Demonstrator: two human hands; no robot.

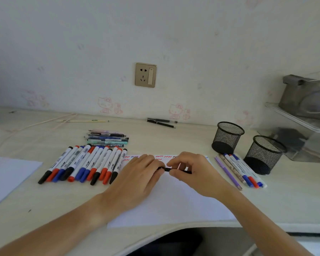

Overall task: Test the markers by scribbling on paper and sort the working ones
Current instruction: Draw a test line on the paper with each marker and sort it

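I am holding one black pen [167, 169] between both hands, over the upper part of the paper [174, 200]. Its long axis is running left to right, roughly parallel to the desk [44, 196] edge. My left hand [140, 174] is gripping the left end, fingers curled over it and hiding it. My right hand [190, 169] is pinching the right part between thumb and fingers. Only a short dark section is showing between the two grips. Whether a cap is on or coming off, I cannot tell.

Judgement: the coming move is turning on that axis, with the hands drawing apart or pushing together along the barrel. Both hands are equally near.

The paper is thin, matte and white, and is carrying red and blue scribbles [161, 157] along its far edge. The untested markers [85, 163] are lying to the left in a slanted row: smooth white plastic barrels with black, red and blue caps. A smaller sorted group [242, 170] is lying to the right, beside two black wire-mesh cups [227, 137].
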